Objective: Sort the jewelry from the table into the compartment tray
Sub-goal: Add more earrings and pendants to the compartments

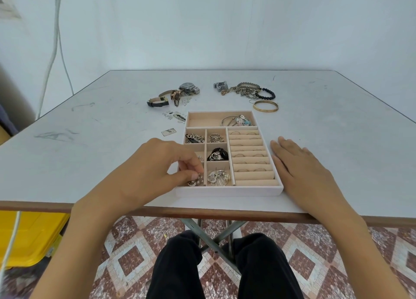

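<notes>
Pinching a small pearl-studded piece [195,182] between thumb and curled fingers [189,164], the left hand [157,163] reaches into the near-left cell of the compartment tray [229,191], which sits by the near edge of the table [90,141]. The right hand [299,163] lies flat on the table just beside the tray's right wall, its fingers straight and holding nothing. Inside the tray, rings [261,169] sit in the right-hand rolls, and a silver brooch [217,177] fills the cell next to the left hand. Beyond the tray's far-left corner lie watches [177,93]. Beyond its far-right corner lie tangled chains [243,91], a black beaded bracelet [266,93] and a gold bangle [265,106].
</notes>
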### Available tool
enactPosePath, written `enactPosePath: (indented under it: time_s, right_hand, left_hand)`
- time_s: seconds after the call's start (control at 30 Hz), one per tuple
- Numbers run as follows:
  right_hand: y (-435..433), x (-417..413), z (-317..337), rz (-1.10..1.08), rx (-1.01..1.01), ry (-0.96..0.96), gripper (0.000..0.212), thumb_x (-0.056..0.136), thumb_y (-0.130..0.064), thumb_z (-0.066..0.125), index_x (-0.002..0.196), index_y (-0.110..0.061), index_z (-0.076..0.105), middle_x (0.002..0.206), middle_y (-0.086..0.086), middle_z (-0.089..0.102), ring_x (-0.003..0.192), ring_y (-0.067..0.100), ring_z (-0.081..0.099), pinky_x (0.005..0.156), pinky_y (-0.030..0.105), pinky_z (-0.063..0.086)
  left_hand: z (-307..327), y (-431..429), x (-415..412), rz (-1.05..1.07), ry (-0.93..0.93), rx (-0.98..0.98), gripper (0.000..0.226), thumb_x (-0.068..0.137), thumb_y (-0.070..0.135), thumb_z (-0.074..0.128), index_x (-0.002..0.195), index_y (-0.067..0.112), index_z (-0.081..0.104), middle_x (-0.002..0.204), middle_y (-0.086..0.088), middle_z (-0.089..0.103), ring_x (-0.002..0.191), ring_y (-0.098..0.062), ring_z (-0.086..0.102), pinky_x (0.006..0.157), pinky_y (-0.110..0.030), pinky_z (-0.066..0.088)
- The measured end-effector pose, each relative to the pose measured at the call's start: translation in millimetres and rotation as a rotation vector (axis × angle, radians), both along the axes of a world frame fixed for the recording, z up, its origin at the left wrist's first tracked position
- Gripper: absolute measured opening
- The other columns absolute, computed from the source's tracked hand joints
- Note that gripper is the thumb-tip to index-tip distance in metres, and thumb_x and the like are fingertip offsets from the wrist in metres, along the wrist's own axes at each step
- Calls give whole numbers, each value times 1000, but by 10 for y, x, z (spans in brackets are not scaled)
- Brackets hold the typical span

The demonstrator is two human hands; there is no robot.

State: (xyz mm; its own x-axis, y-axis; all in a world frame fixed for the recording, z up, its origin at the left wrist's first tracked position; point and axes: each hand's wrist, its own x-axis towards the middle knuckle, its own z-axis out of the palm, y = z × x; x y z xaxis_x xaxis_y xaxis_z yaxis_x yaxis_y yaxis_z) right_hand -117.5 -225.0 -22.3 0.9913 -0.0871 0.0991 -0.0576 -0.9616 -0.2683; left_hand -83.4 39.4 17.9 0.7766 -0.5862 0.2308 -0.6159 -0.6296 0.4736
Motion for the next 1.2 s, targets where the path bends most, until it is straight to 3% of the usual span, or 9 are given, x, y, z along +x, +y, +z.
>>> enactPosePath:
  time_s: [0.3,0.5,0.7,0.83,0.93,1.0,1.1,1.2]
  right_hand:
    - [-9,9,-9,8,-3,-11,52,102,-36,18,152,-23,18,160,-6,11,147,7,6,118,26,2]
    - [-15,18,1,15,-15,-26,51,102,-37,19,151,-23,20,159,-6,14,146,8,9,117,25,3]
    - [-7,11,46,5,-21,-29,51,102,-39,21,151,-26,20,159,-8,13,146,8,11,116,25,8]
    - [-27,22,101,8,-55,-32,50,101,-42,23,150,-29,22,158,-11,16,144,7,15,114,25,15]
    - [-69,71,176,5,-71,-30,48,100,-44,29,145,-31,33,154,-12,28,140,8,26,107,26,26]
    - [-99,118,222,15,-108,-30,42,99,-45,32,137,-31,45,142,-12,43,128,10,39,95,28,35]
    - [-133,202,291,49,-147,-15,36,98,-47,35,124,-31,53,121,-12,53,110,11,48,75,27,36]
    - [-172,311,392,70,-137,22,31,95,-48,40,112,-32,61,110,-11,57,101,12,52,73,29,39]
  left_hand:
    - [17,-13,31,-15,14,-34,12,80,23,74,86,32,71,82,23,68,81,0,64,78,-11,45]
    - [53,-44,124,-25,-34,-11,9,86,45,63,93,40,67,82,20,68,86,0,62,80,-23,47]
    - [162,-180,346,-48,-58,-30,18,83,47,57,94,38,67,84,19,67,86,-3,61,77,-29,48]
    - [195,-306,592,-51,-57,-24,8,86,38,63,92,36,68,82,17,68,84,1,59,73,-26,43]
    - [222,-420,780,-46,-70,-4,11,84,37,59,91,36,68,83,14,68,82,1,60,74,-29,46]
    - [247,-523,891,-39,-94,21,13,83,36,57,91,35,68,84,15,68,82,0,60,77,-31,48]
    - [272,-724,1030,-18,-146,108,10,87,32,60,92,35,68,86,17,67,84,-1,60,79,-33,51]
    - [259,-943,1143,-4,-164,146,10,87,32,59,91,37,66,88,19,65,88,-4,60,73,-29,49]
